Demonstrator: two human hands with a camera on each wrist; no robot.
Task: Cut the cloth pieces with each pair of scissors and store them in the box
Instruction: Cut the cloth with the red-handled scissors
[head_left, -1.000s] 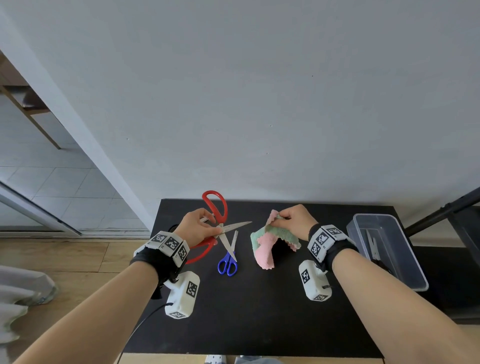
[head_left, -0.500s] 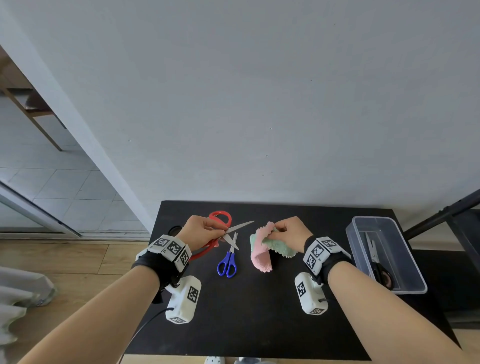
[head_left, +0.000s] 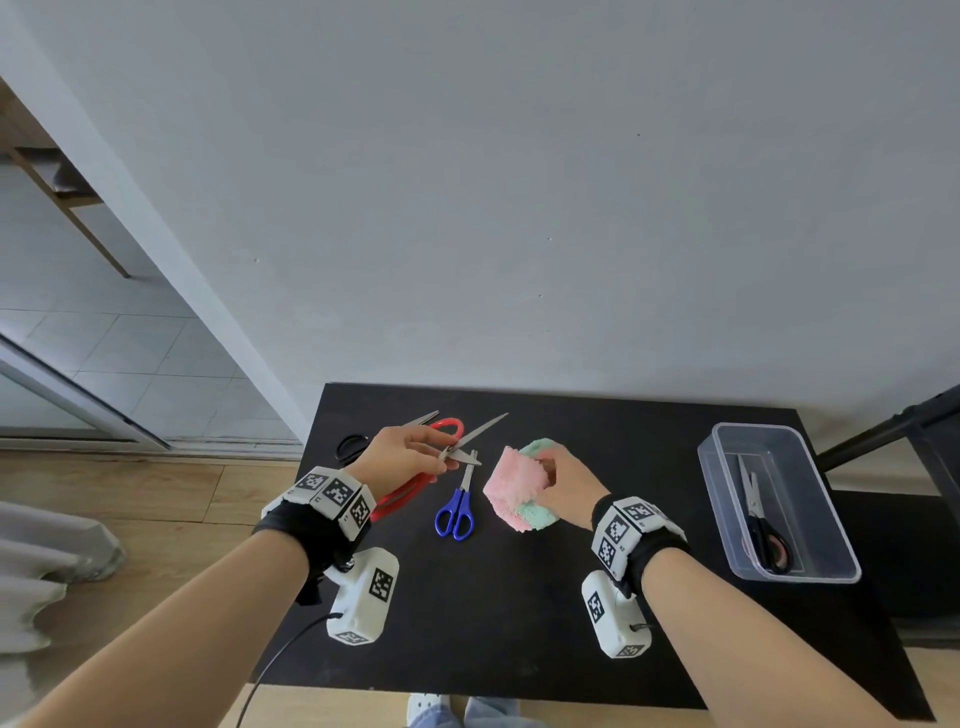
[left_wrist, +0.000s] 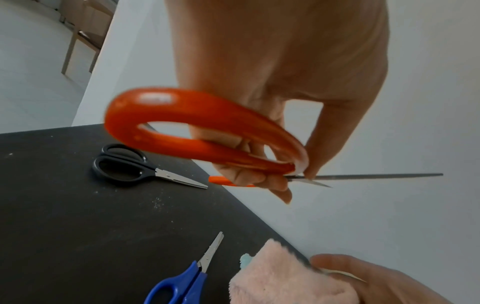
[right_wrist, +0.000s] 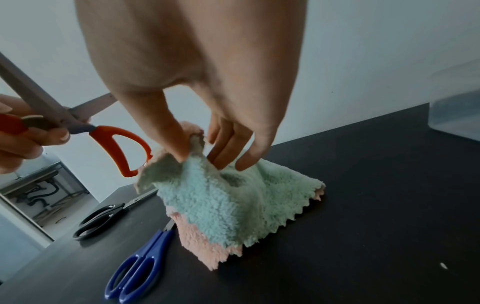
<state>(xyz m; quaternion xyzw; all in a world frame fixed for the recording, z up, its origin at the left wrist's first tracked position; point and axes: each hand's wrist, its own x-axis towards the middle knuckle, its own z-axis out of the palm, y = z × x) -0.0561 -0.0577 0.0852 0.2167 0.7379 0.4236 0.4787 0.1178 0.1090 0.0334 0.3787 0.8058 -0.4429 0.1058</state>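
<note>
My left hand (head_left: 441, 457) grips the red-handled scissors (head_left: 449, 427) near the pivot, just above the table, with the blades apart and pointing back right. In the left wrist view the fingers (left_wrist: 275, 183) curl round the red scissors (left_wrist: 197, 131). My right hand (head_left: 545, 467) pinches the top of a pink and green cloth (head_left: 517, 491); the lower edge of the cloth (right_wrist: 233, 201) rests on the table. The clear box (head_left: 727, 467) stands at the right with black-handled scissors (head_left: 763, 530) inside.
Blue scissors (head_left: 456, 512) lie shut between my hands. Another black pair (head_left: 353, 447) lies behind my left hand near the table's back left corner. The black table (head_left: 493, 623) ends at a white wall. A dark stand (head_left: 914, 415) rises at the far right.
My left hand has turned the red scissors so the handles swing down toward my wrist, and the blades stand wider apart. My right hand has lowered and bunched the cloth.
</note>
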